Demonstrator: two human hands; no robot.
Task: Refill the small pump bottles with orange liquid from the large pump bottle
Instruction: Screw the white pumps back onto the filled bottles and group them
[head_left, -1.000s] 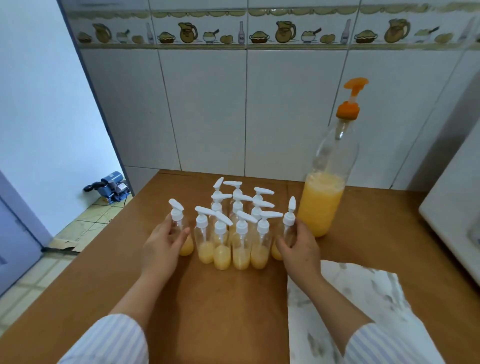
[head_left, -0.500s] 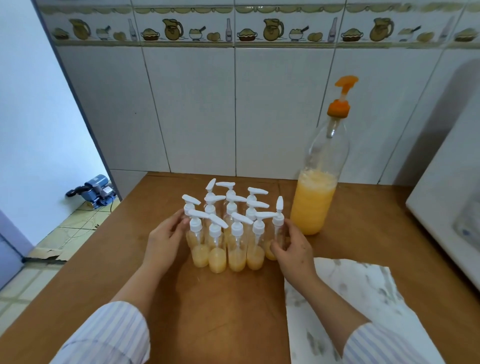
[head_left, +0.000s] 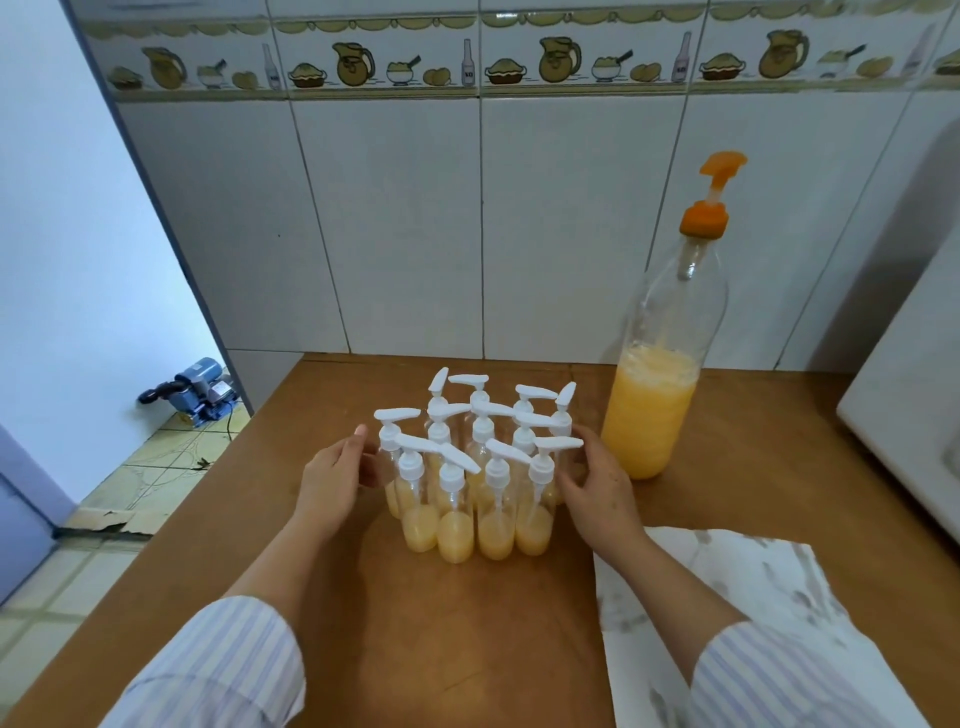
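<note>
- Orange-liquid small clear pump bottles with white pump heads (head_left: 470, 467), about a third full, now stand as one tight cluster, just left of the large clear bottle with orange pump (head_left: 657, 374).
- Left hand (head_left: 332, 480) and right hand (head_left: 597, 486), fingers straight, press the cluster's flanks; the outlying bottles have been pushed inward since a second ago.
- Judgement: grouping done; refilling not yet begun.
- Marbled white sheet (head_left: 727, 597) lies in front of the large bottle.
</note>
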